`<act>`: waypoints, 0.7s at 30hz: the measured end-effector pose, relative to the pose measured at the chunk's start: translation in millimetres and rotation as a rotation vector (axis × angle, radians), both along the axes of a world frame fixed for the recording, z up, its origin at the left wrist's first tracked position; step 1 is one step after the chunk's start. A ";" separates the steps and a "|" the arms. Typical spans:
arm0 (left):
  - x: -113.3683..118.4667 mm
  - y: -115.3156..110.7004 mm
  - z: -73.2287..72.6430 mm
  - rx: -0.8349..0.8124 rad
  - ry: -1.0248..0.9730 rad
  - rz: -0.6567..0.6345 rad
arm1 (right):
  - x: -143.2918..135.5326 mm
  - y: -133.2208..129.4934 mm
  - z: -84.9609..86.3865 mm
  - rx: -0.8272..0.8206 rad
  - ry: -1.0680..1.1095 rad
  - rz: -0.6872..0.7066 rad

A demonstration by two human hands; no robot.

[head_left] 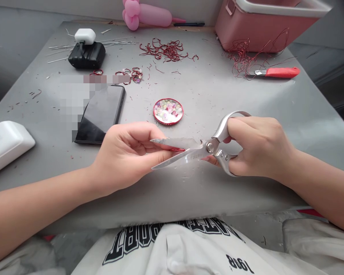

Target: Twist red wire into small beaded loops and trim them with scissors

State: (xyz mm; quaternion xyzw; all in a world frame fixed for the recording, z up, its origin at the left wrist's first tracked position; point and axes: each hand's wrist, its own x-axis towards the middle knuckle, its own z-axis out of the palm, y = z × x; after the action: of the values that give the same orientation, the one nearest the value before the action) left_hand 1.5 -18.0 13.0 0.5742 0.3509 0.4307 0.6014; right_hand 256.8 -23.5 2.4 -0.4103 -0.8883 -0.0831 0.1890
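Observation:
My right hand (pixel 258 147) grips the silver handles of a pair of metal scissors (pixel 209 148), whose blades are spread apart and point left. In my left hand (pixel 129 154), a short piece of red wire (pixel 178 149) is pinched between thumb and fingers. The wire's end lies between the two blades, close to the fingertips. Part of the wire is hidden by the fingers and the lower blade. Just beyond the hands rests a small red-rimmed lid (pixel 168 123) holding pastel and pink beads (pixel 169 109).
A dark phone (pixel 100 114) lies left of the lid. Red wire scraps (pixel 167 50), beaded wire loops (pixel 134 75) and a wire tangle (pixel 242 59) are farther back. A red utility knife (pixel 283 72) lies near a pink bin (pixel 255 28). A black case (pixel 86 55) and white box (pixel 10 143) stand left.

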 end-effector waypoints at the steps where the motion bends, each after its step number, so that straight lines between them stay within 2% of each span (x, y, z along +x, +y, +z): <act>1: -0.1 -0.1 0.1 -0.002 0.009 0.005 | -0.1 -0.1 0.0 0.001 -0.004 0.004; 9: -3.5 0.4 -0.4 0.177 0.080 -0.009 | 4.4 0.4 -4.4 -0.004 -0.004 0.013; 21: -6.6 -0.1 -2.3 0.095 0.080 -0.118 | 7.1 1.8 -8.0 -0.053 0.021 0.028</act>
State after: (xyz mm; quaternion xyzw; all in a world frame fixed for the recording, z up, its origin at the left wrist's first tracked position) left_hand -5.1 -18.1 10.7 0.6385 0.3193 0.3877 0.5831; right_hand 263.9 -21.7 -5.6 -0.4035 -0.8937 -0.0526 0.1888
